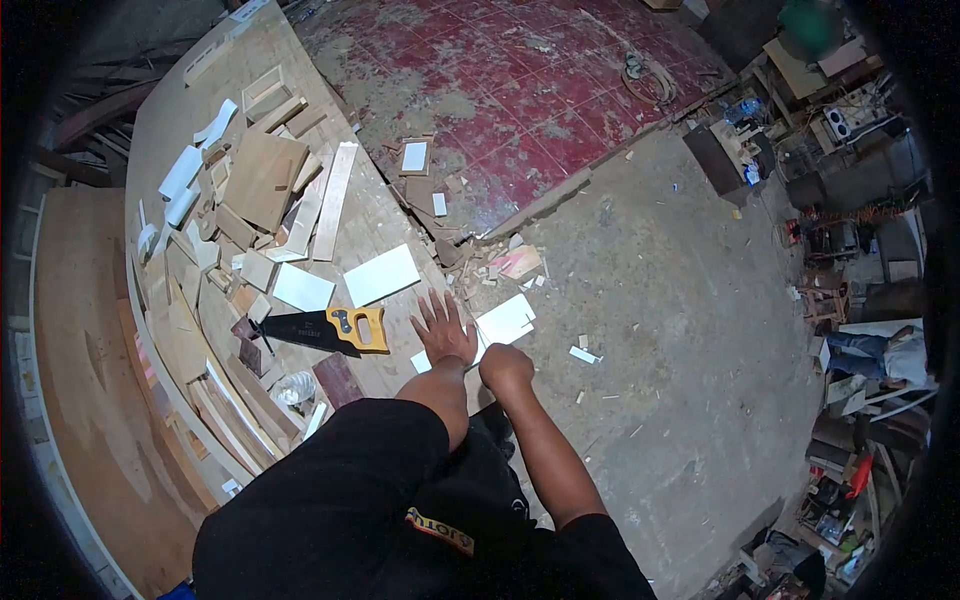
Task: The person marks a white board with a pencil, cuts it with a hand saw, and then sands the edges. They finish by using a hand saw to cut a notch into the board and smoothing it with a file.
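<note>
My left hand point(446, 330) lies flat with its fingers spread, pressing on a white board point(507, 320) at the table's edge. Part of this board sticks out past the edge over the floor. Just to the right, my right hand point(506, 369) is closed in a fist against the board's near side. What the fist holds, if anything, is hidden. A handsaw point(318, 332) with a yellow and black handle lies left of my left hand. Beyond it rest two white rectangular pieces, a nearer one point(382, 275) and one further left point(304, 288).
Wood offcuts point(265, 180) and curled white sheets point(181, 172) are heaped on the far part of the table point(400, 225). A brown piece point(338, 380) lies near my body. Scraps point(515, 262) litter the concrete floor point(680, 330). Tools and clutter line the right side.
</note>
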`<control>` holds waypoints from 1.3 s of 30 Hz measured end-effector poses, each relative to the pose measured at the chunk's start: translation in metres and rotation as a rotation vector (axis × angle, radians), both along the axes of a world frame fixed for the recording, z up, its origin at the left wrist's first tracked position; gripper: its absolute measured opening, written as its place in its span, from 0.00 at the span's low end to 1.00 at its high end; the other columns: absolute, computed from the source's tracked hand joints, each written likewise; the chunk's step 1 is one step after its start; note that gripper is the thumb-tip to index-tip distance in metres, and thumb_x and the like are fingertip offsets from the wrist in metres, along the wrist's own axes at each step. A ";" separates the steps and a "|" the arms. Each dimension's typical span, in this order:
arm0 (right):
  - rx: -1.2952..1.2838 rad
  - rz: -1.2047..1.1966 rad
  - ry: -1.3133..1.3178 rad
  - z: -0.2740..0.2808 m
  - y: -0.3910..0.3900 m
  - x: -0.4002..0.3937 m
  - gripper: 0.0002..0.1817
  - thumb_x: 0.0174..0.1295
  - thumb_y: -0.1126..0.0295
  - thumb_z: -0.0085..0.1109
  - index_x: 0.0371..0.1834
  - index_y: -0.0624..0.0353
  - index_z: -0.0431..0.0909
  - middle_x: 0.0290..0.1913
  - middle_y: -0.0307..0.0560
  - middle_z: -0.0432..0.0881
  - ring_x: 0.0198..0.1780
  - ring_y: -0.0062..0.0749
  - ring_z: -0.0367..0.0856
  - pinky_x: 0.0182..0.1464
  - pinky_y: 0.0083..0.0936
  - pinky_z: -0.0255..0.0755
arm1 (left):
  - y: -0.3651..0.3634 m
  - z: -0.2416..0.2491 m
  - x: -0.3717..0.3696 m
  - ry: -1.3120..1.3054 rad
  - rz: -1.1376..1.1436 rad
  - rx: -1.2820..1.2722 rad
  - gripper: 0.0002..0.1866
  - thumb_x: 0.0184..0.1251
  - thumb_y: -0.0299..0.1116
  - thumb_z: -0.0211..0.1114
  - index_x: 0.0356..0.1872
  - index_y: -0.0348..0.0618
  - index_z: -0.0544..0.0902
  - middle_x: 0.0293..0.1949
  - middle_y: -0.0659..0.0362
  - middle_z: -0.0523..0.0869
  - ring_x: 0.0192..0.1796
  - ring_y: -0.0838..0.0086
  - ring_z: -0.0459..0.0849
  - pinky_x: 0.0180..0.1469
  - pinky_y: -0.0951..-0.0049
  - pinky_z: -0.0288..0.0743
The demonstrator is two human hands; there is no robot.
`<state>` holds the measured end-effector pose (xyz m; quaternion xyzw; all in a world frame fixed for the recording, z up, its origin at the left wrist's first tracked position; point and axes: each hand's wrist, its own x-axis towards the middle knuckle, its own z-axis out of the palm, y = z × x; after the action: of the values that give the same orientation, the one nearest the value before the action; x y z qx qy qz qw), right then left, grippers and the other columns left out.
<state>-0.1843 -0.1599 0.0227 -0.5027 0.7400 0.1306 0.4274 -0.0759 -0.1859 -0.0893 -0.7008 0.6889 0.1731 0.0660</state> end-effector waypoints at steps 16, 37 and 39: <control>0.007 0.006 -0.021 -0.029 -0.019 0.004 0.18 0.68 0.64 0.50 0.46 0.63 0.87 0.49 0.64 0.87 0.51 0.55 0.88 0.53 0.46 0.81 | -0.004 0.004 0.000 -0.011 0.001 0.063 0.45 0.70 0.54 0.50 0.83 0.45 0.46 0.83 0.46 0.37 0.84 0.45 0.33 0.79 0.36 0.26; -0.023 -0.021 -0.042 -0.008 0.012 -0.011 0.17 0.67 0.68 0.47 0.47 0.66 0.85 0.50 0.65 0.86 0.52 0.56 0.87 0.53 0.47 0.80 | -0.001 0.001 -0.001 -0.052 -0.012 0.015 0.44 0.70 0.54 0.49 0.82 0.45 0.47 0.83 0.46 0.37 0.84 0.45 0.33 0.79 0.35 0.26; 0.012 -0.008 -0.036 -0.011 0.007 -0.007 0.18 0.67 0.68 0.46 0.50 0.66 0.84 0.53 0.65 0.86 0.54 0.57 0.86 0.55 0.46 0.80 | -0.002 0.004 -0.002 -0.041 -0.012 0.026 0.44 0.70 0.53 0.49 0.82 0.45 0.47 0.83 0.46 0.37 0.84 0.45 0.33 0.79 0.35 0.26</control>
<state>-0.1916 -0.1527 0.0119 -0.4994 0.7334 0.1239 0.4442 -0.0774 -0.1881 -0.0848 -0.6990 0.6893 0.1675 0.0902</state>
